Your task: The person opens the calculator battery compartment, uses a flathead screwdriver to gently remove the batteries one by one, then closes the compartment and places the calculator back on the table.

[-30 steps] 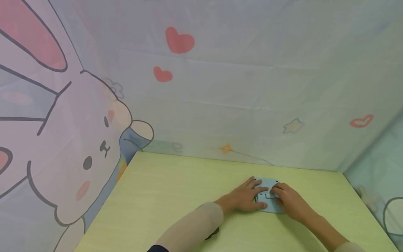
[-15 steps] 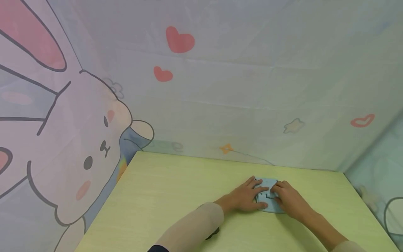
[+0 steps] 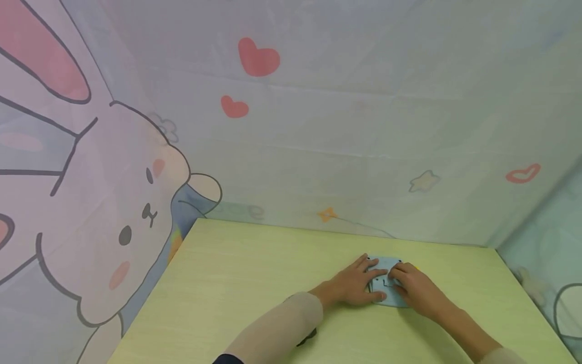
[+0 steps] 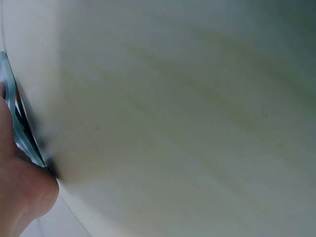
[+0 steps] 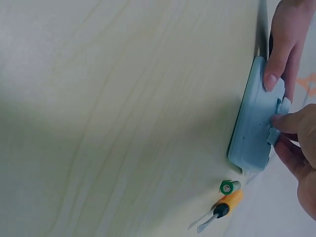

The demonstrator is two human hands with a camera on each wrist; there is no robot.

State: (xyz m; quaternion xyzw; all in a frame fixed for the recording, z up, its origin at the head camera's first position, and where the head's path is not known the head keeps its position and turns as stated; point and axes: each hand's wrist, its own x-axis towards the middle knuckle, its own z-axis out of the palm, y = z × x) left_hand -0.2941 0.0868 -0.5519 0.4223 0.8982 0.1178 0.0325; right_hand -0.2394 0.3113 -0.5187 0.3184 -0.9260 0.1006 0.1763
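A light blue, flat device with rounded corners (image 3: 392, 299) lies face down on the table, an outlined recess in its back. My left hand (image 3: 356, 284) rests on it from the left, fingers spread and fairly straight, the thumb near its front edge. In the right wrist view the left thumb (image 5: 270, 81) presses the device's surface. Above the recess, my right hand (image 3: 420, 292) pinches a small light blue cover (image 5: 272, 137) between thumb and fingers. Most of the cover is hidden by those fingers. The left wrist view catches only the device's edge (image 4: 19, 123) beside the hand.
Close to the device's right end lie a green battery (image 5: 230, 187) and a screwdriver with a yellow handle (image 5: 230, 200). The pale yellow table (image 3: 254, 263) meets a printed cloth backdrop (image 3: 318, 126). A dark object (image 3: 306, 337) shows under the left sleeve.
The right hand shifts very slightly left over the recess, and a bit of yellow now shows behind it. The left hand and the device stay in place.
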